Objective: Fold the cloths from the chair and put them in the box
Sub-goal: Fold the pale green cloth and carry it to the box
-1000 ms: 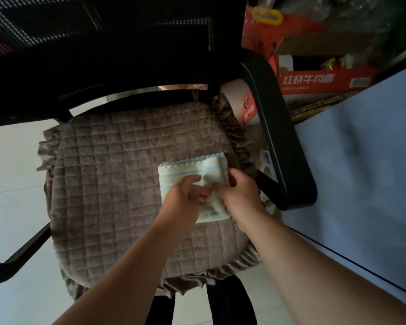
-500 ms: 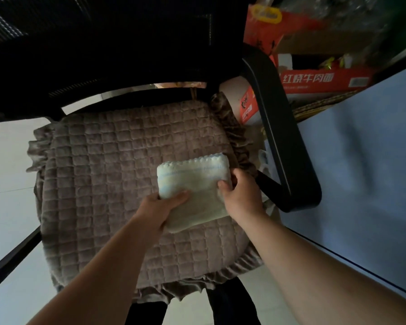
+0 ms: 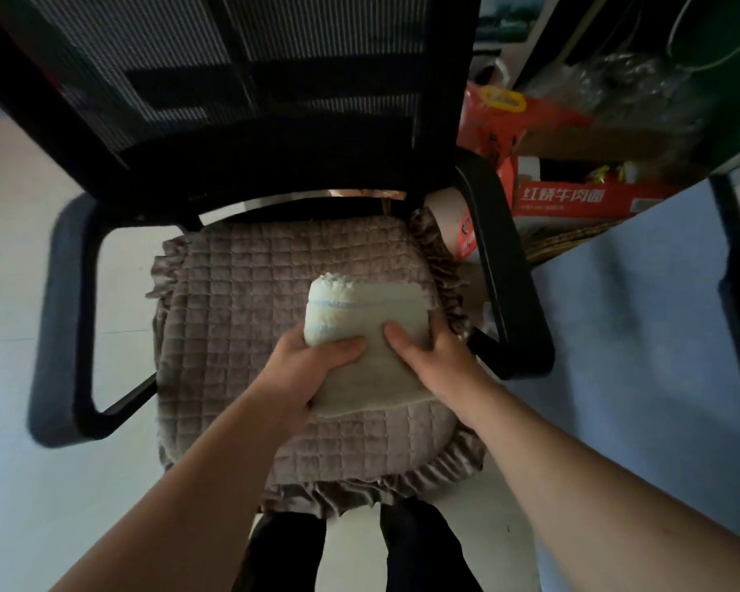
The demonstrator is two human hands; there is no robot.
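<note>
A folded pale cream cloth with thin blue stripes is held just above the quilted brown cushion of a black office chair. My left hand grips its left side, thumb on top. My right hand grips its right side, fingers under the cloth. The cloth's near edge hangs down toward me. No other cloth shows on the seat.
The chair's black armrests flank the seat on both sides. A red cardboard box and bags stand at the back right. A pale blue surface lies to the right. Light floor is on the left.
Both hands have shifted to the cloth's sides and lifted it off the cushion. The view has pulled back, showing more of the chair.
</note>
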